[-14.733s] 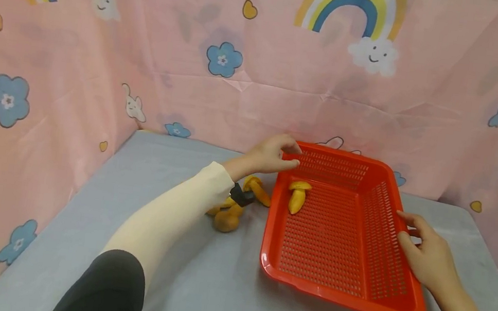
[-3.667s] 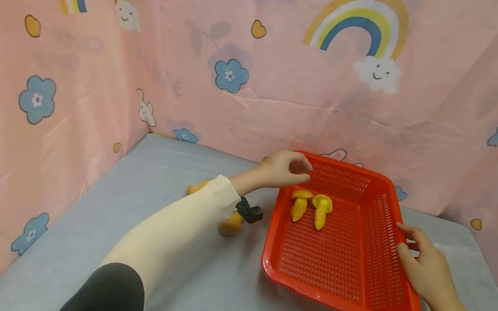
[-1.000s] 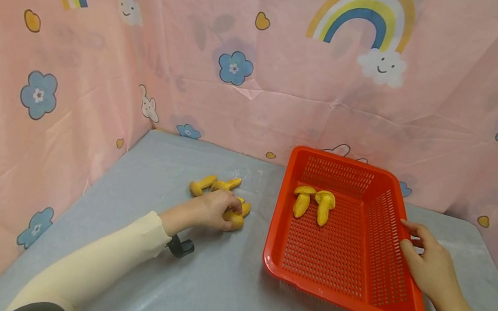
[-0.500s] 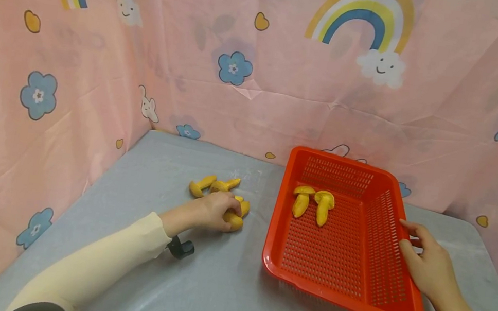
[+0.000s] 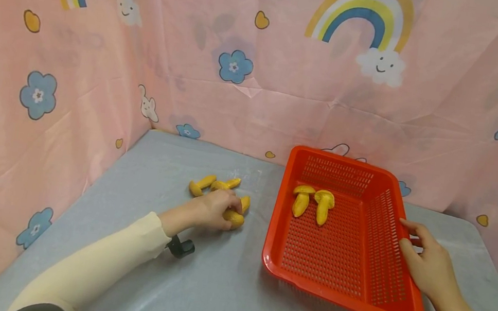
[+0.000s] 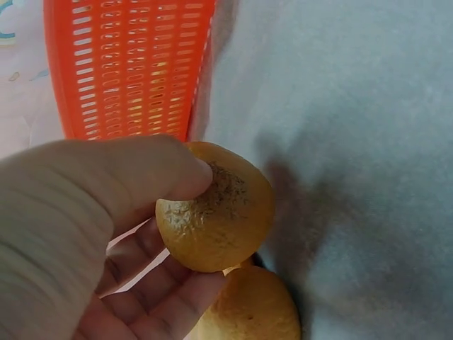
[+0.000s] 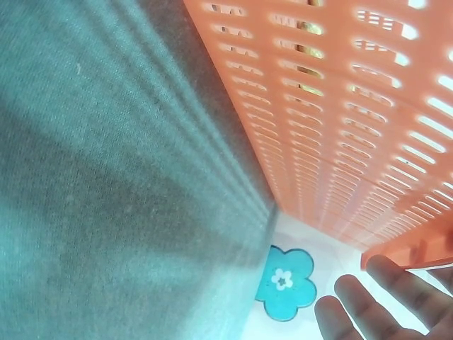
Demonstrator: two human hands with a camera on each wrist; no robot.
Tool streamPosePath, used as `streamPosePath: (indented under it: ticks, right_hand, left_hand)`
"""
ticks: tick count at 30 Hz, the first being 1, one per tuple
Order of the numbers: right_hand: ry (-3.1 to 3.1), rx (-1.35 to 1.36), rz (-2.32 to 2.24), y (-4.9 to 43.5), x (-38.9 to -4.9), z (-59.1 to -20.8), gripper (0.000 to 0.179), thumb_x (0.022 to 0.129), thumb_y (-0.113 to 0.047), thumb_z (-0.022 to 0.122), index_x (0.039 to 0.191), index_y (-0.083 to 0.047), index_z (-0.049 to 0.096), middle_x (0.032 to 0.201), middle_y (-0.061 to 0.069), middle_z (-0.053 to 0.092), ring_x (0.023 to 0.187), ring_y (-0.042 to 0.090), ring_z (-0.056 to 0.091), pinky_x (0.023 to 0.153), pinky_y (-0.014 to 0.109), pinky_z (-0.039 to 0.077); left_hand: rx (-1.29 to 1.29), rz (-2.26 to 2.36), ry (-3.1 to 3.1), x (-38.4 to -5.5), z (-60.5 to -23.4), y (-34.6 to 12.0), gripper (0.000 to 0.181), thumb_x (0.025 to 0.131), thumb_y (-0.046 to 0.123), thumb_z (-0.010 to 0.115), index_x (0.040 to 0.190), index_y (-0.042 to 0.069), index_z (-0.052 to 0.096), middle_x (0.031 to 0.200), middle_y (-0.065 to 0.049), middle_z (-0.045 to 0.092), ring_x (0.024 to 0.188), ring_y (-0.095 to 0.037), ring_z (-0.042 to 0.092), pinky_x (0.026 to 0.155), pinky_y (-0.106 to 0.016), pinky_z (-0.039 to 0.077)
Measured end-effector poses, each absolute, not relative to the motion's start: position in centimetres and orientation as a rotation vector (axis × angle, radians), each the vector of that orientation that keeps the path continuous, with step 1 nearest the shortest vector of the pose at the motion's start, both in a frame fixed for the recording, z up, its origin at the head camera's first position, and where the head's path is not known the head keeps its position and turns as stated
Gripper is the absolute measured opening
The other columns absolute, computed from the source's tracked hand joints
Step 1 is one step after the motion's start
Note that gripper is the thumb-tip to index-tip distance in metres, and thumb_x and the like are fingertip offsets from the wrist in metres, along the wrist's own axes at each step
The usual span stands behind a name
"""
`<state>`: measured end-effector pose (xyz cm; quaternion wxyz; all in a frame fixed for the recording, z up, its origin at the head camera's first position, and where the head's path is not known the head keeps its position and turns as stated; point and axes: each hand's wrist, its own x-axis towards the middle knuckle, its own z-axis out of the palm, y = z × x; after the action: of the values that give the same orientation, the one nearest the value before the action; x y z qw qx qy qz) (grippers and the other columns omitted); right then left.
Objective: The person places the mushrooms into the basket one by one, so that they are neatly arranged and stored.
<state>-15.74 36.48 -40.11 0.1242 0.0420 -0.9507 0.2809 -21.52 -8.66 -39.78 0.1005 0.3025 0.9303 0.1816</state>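
The right hand [image 5: 427, 263] rested on the right rim of the red perforated plastic basket [image 5: 339, 291], fingers curled over its edge. Left of the basket, on the grey table [image 5: 214, 286], the left hand [image 5: 214, 208] pinched a yellow-brown toy mushroom [image 6: 216, 207] between thumb and fingers. Farther back, two yellow toy mushrooms [image 5: 313, 203] lay inside the basket.
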Motion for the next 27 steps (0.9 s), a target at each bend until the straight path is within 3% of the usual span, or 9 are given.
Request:
streamPosePath:
  ticks: [10, 14, 22, 27]
  right_hand:
    - [-2.782, 0.100, 0.795, 36.4, -15.8, -40.1, 0.043, 0.097, -0.017, 0.044, 0.135, 0.001, 0.048, 0.120, 0.035, 0.056, 0.095, 0.047, 0.058, 0.054, 0.022, 0.045]
    - [-2.780, 0.104, 0.796, 36.4, -15.8, -40.1, 0.043, 0.096, -0.017, 0.044, 0.135, 0.002, 0.047, 0.120, 0.036, 0.055, 0.095, 0.048, 0.058, 0.055, 0.036, 0.053]
    - [-2.782, 0.116, 0.806, 36.5, -15.8, -40.1, 0.044, 0.097, -0.017, 0.043, 0.136, 0.002, 0.046, 0.121, 0.036, 0.054, 0.096, 0.049, 0.057, 0.060, 0.051, 0.055]
    - [-2.780, 0.119, 0.792, 36.5, -15.8, -40.1, 0.043, 0.097, -0.018, 0.043, 0.135, 0.002, 0.047, 0.119, 0.035, 0.056, 0.095, 0.048, 0.058, 0.056, 0.036, 0.053]
  left_hand:
    - [0.920, 0.589, 2.773, -21.6, -39.1, -8.7, 0.024, 0.078, 0.009, 0.074, 0.102, 0.011, 0.067, 0.099, 0.001, 0.064, 0.083, -0.011, 0.052, 0.075, -0.025, 0.046]
    - [0.943, 0.600, 2.787, -21.7, -38.7, -8.8, 0.024, 0.079, 0.010, 0.074, 0.101, 0.011, 0.067, 0.096, 0.002, 0.065, 0.081, -0.012, 0.052, 0.072, -0.025, 0.045]
    - [0.997, 0.632, 2.802, -21.6, -38.2, -8.9, 0.021, 0.077, 0.008, 0.073, 0.098, 0.010, 0.067, 0.090, 0.002, 0.064, 0.075, -0.012, 0.050, 0.066, -0.022, 0.042]
    - [0.980, 0.687, 2.802, -21.5, -37.9, -9.1, 0.022, 0.077, 0.008, 0.072, 0.099, 0.009, 0.066, 0.092, 0.001, 0.064, 0.076, -0.011, 0.052, 0.066, -0.021, 0.044]
